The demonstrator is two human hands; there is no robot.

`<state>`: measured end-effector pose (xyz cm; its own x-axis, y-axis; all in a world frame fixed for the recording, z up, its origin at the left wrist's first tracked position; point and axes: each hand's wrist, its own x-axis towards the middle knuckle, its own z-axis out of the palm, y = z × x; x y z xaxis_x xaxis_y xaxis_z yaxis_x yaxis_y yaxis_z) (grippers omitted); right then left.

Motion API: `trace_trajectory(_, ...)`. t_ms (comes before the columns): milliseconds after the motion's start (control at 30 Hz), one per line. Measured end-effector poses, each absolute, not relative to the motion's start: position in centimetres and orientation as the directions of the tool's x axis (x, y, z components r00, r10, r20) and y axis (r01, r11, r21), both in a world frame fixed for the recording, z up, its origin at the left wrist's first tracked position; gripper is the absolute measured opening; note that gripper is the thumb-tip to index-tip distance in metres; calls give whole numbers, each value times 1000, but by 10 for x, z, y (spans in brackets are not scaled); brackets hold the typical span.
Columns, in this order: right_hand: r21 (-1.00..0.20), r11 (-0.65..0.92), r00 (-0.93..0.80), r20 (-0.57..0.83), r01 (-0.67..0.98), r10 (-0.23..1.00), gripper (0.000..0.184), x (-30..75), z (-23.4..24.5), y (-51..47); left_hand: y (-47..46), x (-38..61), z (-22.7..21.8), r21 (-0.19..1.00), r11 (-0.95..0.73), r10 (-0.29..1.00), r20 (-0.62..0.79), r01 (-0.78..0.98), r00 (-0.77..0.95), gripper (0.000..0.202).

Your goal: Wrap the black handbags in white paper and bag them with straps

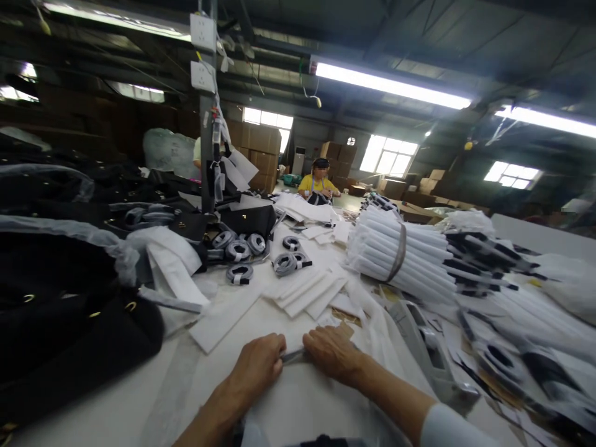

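My left hand is closed on one end of a short grey strip, low over the white tabletop. My right hand has its fingers curled over the strip's other end. Only a small length shows between the two fists, so its kind is unclear. Just beyond my hands lie fanned flat white foam sheets. Farther off are several coiled straps, dark and grey and wrapped in plastic, among them a banded coil and a pair of coils.
Black bags with gold rings crowd the left side. At right lie a tied bundle of white foam tubes, a grey tape dispenser and a tape roll. A post rises behind; a person in yellow sits across the table.
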<state>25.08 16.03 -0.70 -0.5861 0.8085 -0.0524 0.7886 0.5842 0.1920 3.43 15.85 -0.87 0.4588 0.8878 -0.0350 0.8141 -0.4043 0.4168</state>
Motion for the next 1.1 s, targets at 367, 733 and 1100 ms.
trace_trajectory(367, -209, 367, -415, -285, 907, 864, 14, 268, 66, 212, 153, 37, -18, 546, -435, 854, -3, 716, 521, 12)
trace_trajectory(733, 57, 581, -584, 56, 812, 810, 41, 49, 27, 311, 162, 37, -18, 616, -329, 895, -38, 716, 444, 10)
trace_trajectory(1100, 205, 445, -467, 72, 872, 882, 44, 113, 96, 252, 166, 35, -19, 626, -350, 891, -7, 696, 454, 16)
